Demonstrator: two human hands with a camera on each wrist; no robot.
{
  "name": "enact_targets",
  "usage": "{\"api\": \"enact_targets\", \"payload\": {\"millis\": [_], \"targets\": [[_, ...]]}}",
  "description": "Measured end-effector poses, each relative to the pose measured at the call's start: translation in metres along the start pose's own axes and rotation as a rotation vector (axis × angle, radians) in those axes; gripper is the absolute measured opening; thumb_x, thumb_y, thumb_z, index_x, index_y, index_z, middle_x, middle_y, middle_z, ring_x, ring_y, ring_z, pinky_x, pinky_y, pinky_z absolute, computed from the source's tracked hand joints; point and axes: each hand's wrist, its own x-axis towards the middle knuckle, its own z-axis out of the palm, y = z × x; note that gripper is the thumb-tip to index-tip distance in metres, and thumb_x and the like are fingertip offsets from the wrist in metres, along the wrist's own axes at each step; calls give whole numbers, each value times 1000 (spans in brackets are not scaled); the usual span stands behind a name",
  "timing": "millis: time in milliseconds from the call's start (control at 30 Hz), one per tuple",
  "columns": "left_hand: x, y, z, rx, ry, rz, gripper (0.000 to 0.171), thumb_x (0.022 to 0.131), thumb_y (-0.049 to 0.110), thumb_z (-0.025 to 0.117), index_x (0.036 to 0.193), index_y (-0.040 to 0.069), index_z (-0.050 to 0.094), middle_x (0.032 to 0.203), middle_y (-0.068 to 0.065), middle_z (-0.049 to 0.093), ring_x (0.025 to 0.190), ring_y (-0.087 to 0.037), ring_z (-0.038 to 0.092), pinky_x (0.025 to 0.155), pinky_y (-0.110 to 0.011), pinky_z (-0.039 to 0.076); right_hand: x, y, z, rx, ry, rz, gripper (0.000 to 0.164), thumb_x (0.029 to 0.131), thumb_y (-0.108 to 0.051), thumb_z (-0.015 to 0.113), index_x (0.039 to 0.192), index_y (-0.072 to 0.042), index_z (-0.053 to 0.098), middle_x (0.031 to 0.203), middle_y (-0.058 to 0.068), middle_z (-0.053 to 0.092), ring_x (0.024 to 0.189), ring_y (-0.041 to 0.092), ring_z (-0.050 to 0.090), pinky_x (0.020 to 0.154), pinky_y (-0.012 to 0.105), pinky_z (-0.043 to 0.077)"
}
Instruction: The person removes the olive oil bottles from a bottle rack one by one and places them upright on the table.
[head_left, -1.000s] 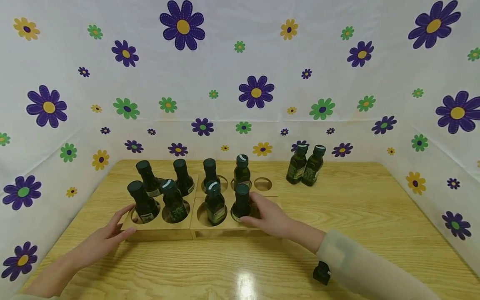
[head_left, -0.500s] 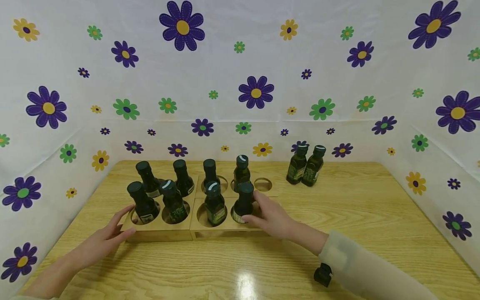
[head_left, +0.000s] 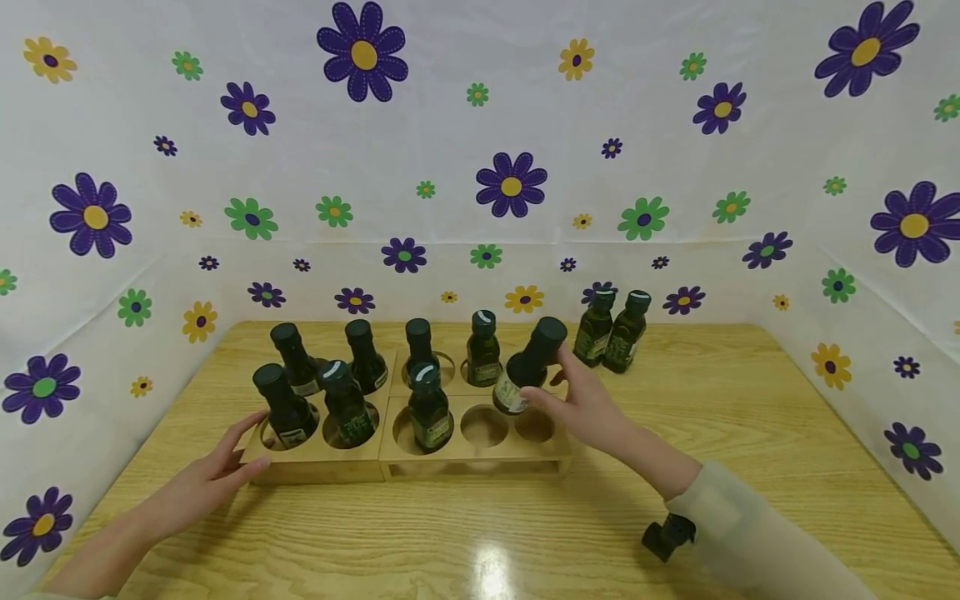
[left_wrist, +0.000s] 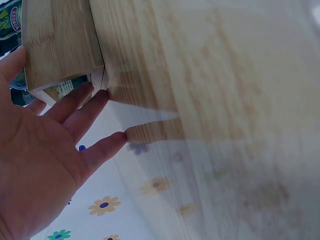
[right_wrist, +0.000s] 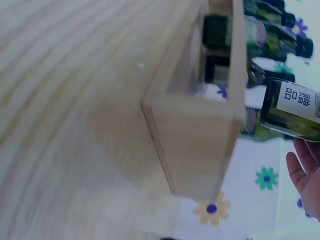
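Observation:
My right hand point(head_left: 592, 408) grips a dark green glass bottle point(head_left: 528, 362) with a black cap, its fingers and thumb round the body. That bottle is tilted, cap to the right, above the right front part of the wooden bottle rack point(head_left: 480, 457). In the right wrist view, a white label shows on the bottle point(right_wrist: 287, 107), its base raised over the rack's top board. My left hand point(head_left: 206, 487) rests with spread fingers at the rack's left front corner. The left wrist view shows the left hand point(left_wrist: 45, 150) with extended fingers beside the rack's end point(left_wrist: 62, 40).
Several similar bottles stand in the rack's holes, among them a front-row bottle point(head_left: 430, 412) and a back-row bottle point(head_left: 483, 350). Two bottles point(head_left: 611, 333) stand together on the wooden table point(head_left: 712, 433) at the back right. A flowered cloth point(head_left: 480, 125) surrounds the table's back and sides.
My right hand has lifted the bottle out of its front-row hole and carried it up and to the right, tilting it. The left hand stays at the rack's corner.

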Motion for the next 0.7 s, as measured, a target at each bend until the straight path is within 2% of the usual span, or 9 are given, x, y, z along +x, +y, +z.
{"api": "enact_targets", "payload": {"millis": [167, 367, 600, 700], "targets": [[0, 1, 0, -4, -4, -2, 73, 103, 41, 46, 157, 19, 2, 154, -35, 10, 130, -60, 25, 96, -66, 36, -3, 10, -18, -25, 83, -2, 44, 87, -5, 72, 124, 1, 47, 109, 14, 62, 97, 29, 61, 78, 48, 50], [-1, 1, 0, 1, 2, 4, 73, 103, 39, 46, 157, 19, 2, 153, -35, 12, 130, -61, 26, 96, -66, 36, -12, 26, -38, -64, 135, 75, 43, 89, -3, 70, 124, 5, 46, 106, 17, 62, 93, 31, 61, 78, 51, 50], [-1, 0, 0, 13, 10, 7, 73, 103, 41, 46, 157, 20, 2, 152, -37, 13, 129, -61, 27, 96, -67, 36, -23, 41, -58, -138, 177, 128, 42, 91, -7, 69, 124, 7, 46, 107, 18, 61, 92, 30, 59, 76, 39, 50], [-1, -1, 0, 7, 7, 5, 73, 103, 40, 46, 157, 21, 2, 153, -36, 12, 129, -61, 27, 96, -67, 36, -27, 47, -65, -165, 182, 128, 44, 92, -7, 68, 126, 7, 44, 110, 20, 60, 97, 32, 57, 77, 40, 48]]}}
